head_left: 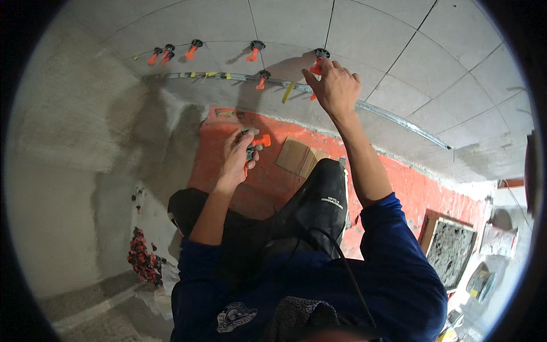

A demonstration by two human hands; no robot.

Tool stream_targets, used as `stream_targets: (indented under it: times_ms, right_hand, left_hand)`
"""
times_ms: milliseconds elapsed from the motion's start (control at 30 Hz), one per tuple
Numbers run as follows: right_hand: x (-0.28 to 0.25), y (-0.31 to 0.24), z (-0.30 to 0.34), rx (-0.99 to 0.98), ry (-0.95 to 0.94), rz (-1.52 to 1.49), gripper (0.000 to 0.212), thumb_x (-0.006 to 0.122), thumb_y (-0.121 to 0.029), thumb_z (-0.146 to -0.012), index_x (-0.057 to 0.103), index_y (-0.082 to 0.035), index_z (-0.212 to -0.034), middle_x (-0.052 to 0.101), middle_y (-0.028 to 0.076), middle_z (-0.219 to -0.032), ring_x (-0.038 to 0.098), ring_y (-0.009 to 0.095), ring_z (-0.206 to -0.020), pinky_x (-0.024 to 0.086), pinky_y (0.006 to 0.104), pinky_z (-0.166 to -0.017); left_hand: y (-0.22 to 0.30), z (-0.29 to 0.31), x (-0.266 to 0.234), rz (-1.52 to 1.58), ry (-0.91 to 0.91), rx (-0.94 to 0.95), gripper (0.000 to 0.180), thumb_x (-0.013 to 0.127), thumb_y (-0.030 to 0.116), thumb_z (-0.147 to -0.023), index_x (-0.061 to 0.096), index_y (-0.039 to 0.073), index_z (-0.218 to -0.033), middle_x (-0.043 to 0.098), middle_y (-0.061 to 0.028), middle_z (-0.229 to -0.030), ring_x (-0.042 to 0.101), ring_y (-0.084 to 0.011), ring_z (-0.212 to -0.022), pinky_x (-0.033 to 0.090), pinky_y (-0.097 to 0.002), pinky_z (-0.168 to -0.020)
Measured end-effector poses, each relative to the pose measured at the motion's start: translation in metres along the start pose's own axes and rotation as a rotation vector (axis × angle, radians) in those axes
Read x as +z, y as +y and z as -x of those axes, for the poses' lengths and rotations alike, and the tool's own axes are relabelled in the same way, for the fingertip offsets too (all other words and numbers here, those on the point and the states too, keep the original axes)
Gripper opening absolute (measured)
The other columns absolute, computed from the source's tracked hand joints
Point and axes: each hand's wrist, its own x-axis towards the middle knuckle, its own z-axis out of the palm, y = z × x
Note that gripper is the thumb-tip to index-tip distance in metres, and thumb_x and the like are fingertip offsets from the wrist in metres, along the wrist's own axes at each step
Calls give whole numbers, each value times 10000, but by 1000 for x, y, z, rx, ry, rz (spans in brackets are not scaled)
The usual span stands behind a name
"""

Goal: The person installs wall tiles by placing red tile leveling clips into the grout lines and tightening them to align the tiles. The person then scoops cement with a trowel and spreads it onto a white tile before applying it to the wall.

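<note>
So the right hand (337, 86) is up near the top middle of the frame, fingers pinched shut around an orange wedge with a black cap, a tile levelling clip (319, 61) stuck in the joint between the big pale grey wall tiles (399, 40). The left hand (238, 155) sits lower, just left of centre, curled closed around a small dark metal plier-like tool (250, 153) with another loose orange plastic wedge (262, 139) poking out past the fingertips. More of the same orange-and-black clips (195, 48) run in a row along the bottom edge of the tiles toward the upper left, and one more hangs lower (261, 78), right at a thin metal rail (387, 114) that curves across the wall under the tiles, with bits of yellow tape on it. Below the rail there's a band of orange-red coated wall (273, 182), and a small piece of brown cardboard (296, 157) is leaning on it near centre. Black rubber boots (319, 199) fill the middle, blue sleeves come in from the bottom. A heap of red and black clips (143, 256) lies on the floor at lower left, against the bare grey plaster wall (68, 142).
</note>
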Motion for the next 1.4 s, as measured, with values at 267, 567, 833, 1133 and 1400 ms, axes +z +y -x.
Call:
stream_targets:
  times_ms: [267,567,833,1133,1400]
  right_hand:
    - [-7,-10,3,-51,92,266,243,578,-298,-865,622,-108,-721,612,77,-644,613,260,-606,407,381,-585]
    - [3,-49,55,715,-60,-501,369,482,-291,-931,634,12,-784,622,118,-635,617,228,-601,483,369,-594]
    - [88,-146,120,519,-549,-576,423,464,-400,-956,664,-33,-891,658,164,-781,627,343,-707,476,433,-661]
    - [72,-84,91,794,-106,-93,346,662,-336,-839,616,-45,-1020,659,163,-790,651,339,-770,498,423,-668]
    - [95,-39,50,774,-123,122,372,551,-383,-898,571,-17,-962,645,228,-868,628,403,-872,481,485,-705]
  left_hand:
    - [-18,-65,-66,3,-177,-22,195,566,250,-946,583,63,-996,606,-60,-704,522,-66,-474,356,-187,-339]
    - [-23,-131,-95,-23,-541,-178,197,551,235,-954,586,64,-1045,623,-43,-828,584,-95,-551,387,-196,-343]
    - [-37,-150,-92,181,-717,-340,401,588,489,-893,581,103,-1002,594,-10,-754,537,-80,-540,355,-218,-365]
    - [-58,-166,-104,158,-666,-465,248,602,343,-910,562,105,-971,524,-16,-620,484,-105,-424,356,-237,-355]
    - [-76,-165,-97,67,-727,-533,234,590,329,-904,552,115,-992,552,-23,-687,543,-121,-515,400,-261,-394]
